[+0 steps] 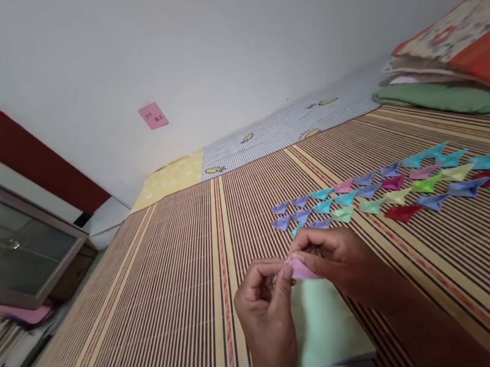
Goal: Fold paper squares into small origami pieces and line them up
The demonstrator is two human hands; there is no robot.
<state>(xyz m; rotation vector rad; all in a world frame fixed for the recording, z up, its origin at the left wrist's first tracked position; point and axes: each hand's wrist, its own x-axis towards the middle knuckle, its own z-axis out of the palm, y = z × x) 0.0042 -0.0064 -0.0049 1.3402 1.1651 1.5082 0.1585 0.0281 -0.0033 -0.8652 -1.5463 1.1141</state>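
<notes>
A small folded piece of pink paper [302,269] is pinched between both hands, partly covered by the fingers. My left hand [267,310] grips its left side with thumb and forefinger. From the right, my right hand [338,255] holds its upper edge the same way. Just below the hands lies a stack of coloured paper [326,326], pale green on top with blue and pink edges showing. Beyond my right hand, several folded paper boats [372,207] stand in rows, in blue, purple, pink, red, green and yellow.
A striped bamboo mat [169,294] covers the bed. Folded bedding [458,94] is piled at the right against the white wall [222,38]. Patterned cloth [261,137] runs along the wall. Left of the bed are a glass-fronted cabinet [17,244] and stacked papers [0,340].
</notes>
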